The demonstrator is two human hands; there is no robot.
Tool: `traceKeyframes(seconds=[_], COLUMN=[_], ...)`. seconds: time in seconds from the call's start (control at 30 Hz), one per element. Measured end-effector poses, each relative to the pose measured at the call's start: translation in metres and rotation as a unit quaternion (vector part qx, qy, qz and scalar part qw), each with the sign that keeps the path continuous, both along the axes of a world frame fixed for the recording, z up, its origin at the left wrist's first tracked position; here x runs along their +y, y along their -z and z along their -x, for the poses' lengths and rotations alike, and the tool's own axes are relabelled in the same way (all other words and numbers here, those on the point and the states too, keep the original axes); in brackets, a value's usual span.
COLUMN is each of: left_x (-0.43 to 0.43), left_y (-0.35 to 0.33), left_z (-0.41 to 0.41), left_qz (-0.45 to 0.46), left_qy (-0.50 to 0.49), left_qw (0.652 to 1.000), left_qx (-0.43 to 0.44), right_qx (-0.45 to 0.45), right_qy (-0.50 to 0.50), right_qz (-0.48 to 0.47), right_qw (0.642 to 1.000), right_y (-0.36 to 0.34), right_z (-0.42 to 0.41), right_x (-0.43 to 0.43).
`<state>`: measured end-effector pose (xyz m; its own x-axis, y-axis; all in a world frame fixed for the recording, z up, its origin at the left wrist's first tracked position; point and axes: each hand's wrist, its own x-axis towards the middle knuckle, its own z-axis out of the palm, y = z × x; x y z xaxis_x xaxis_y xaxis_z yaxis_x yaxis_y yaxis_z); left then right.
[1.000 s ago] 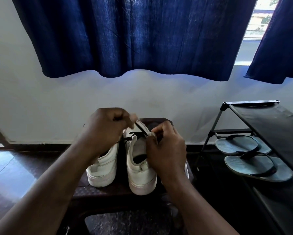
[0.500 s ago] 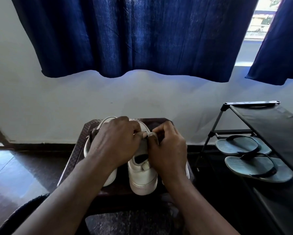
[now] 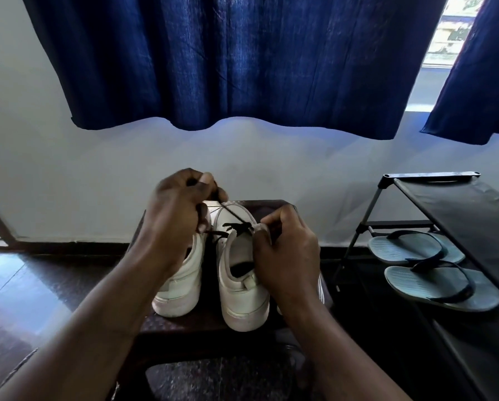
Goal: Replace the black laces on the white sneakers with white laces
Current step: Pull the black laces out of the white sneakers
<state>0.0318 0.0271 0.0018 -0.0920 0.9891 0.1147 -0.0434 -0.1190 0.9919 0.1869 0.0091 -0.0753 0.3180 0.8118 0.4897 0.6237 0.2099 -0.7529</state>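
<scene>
Centre frame, heels toward camera: white sneakers [image 3: 244, 287] on a dark stool [image 3: 184, 325]. The right hand [image 3: 288, 256] grips one shoe's collar; the left hand [image 3: 178, 215], higher, pinches the black lace [image 3: 238, 227] taut. Lace likely light, limp, thin: best pinched close to the eyelet, shoe steadied.

Daylight through window [image 3: 442, 39] above black shoe rack [image 3: 459, 215], showing between two dark blue curtains: wide curtain [image 3: 236, 59] up-left of rack, narrower curtain [image 3: 473, 82] directly above rack. Pale wall [image 3: 97, 180] behind rack, dark skirting [image 3: 69, 246] along its foot. Two grey-blue flip-flops [image 3: 416, 250] on rack's lower shelf. Dark brown desk [image 3: 184, 325] just left of rack. Glossy dark floor [image 3: 25, 285] farther left of rack, catching pale reflections.
</scene>
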Motion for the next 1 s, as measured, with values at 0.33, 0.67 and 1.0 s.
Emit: traceKeyframes(seconds=[0.33,0.67,1.0], left_x=[-0.008,0.004,-0.005], left_y=[0.021,0.009,0.034], left_z=[-0.014,-0.002,-0.018], left_qz=[-0.127,-0.035,-0.136], left_qy=[-0.035,-0.029,-0.043], left_qw=[0.769,0.977,0.812], left_qx=[0.626,0.208,0.566], right_qx=[0.006,0.002,0.011], right_qy=[-0.001,0.004,0.006], right_qz=[-0.003,-0.004,-0.002], right_qw=[1.0,1.0,1.0], right_y=[0.0,0.002,0.003], right_z=[0.001,0.001,-0.001], right_x=[0.001,0.002,0.003])
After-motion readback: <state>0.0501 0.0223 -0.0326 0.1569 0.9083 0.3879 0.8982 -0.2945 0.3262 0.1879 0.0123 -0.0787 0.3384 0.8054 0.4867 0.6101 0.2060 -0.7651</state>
